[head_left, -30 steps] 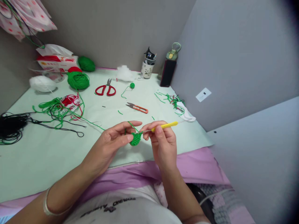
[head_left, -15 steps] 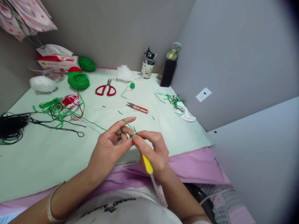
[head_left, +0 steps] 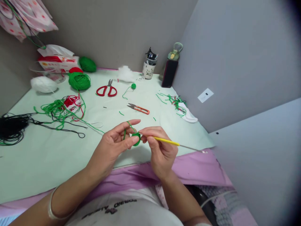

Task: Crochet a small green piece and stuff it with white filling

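Between the thumb and fingers of my left hand (head_left: 118, 142) is a small round green crochet piece (head_left: 136, 140). Green yarn (head_left: 130, 126) runs from it over my raised left index finger. My right hand (head_left: 162, 150) is closed around the yellow handle of a crochet hook (head_left: 166, 141), whose far metal end points right. The hook's working tip meets the top edge of the green piece, where fingers partly hide it. Both hands are just above the near side of the table.
Orange thread snips (head_left: 138, 108) and red-handled scissors (head_left: 107, 89) lie beyond my hands. Tangled yarn (head_left: 62, 108) and a green yarn ball (head_left: 79, 81) are at left. A cup (head_left: 148, 69), a phone (head_left: 169, 74) and yarn scraps (head_left: 175, 101) are toward the right.
My right hand has turned, swinging the hook's handle from pointing down toward me to pointing right. More of the green piece now shows beside my left thumb.
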Available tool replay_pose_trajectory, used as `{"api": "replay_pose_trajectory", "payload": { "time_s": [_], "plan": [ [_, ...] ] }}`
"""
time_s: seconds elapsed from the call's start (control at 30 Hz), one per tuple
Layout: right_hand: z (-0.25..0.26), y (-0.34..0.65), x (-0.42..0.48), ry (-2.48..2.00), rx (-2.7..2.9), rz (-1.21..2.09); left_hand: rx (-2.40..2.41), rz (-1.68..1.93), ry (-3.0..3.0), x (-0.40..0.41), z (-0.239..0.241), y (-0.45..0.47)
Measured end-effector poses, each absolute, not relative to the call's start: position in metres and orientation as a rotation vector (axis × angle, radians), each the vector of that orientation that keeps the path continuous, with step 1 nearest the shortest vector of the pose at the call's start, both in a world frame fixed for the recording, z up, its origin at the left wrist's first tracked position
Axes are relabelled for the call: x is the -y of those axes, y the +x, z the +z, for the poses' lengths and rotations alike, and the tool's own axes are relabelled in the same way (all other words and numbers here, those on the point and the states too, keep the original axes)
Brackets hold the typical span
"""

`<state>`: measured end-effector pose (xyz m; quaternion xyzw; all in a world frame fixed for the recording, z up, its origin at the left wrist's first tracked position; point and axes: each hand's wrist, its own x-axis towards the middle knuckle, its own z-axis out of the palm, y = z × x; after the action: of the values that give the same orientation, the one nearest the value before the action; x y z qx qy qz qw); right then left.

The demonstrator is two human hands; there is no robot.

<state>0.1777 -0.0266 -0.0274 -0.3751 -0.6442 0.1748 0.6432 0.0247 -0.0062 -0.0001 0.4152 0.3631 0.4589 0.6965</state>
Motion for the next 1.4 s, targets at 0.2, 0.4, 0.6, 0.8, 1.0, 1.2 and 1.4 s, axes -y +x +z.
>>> {"api": "replay_pose_trajectory", "payload": {
  "time_s": [0.2,0.4,0.6,0.8,1.0,1.2,1.4],
  "plan": [
    [-0.029,0.181,0.029,-0.887,1.573,0.127,-0.664,0.867,0.618,-0.001,0.002,0.022],
    [-0.02,0.181,0.023,-0.791,1.222,0.739,-0.705,0.932,0.777,-0.001,0.0,0.019],
    [-0.021,0.185,0.019,-0.78,1.121,0.89,-0.783,0.925,0.994,0.003,-0.006,0.013],
    [-0.02,0.19,0.017,-0.721,1.148,1.012,-0.767,0.906,1.061,0.002,-0.003,0.01],
    [-0.021,0.186,0.019,-0.734,1.174,0.995,-0.713,0.898,1.019,0.001,-0.003,0.012],
    [-0.018,0.188,0.017,-0.681,1.065,1.091,-0.776,0.935,1.052,0.0,-0.003,0.009],
    [-0.014,0.19,0.025,-0.777,1.309,0.839,-0.839,0.962,1.124,0.002,-0.002,0.009]
  ]
}}
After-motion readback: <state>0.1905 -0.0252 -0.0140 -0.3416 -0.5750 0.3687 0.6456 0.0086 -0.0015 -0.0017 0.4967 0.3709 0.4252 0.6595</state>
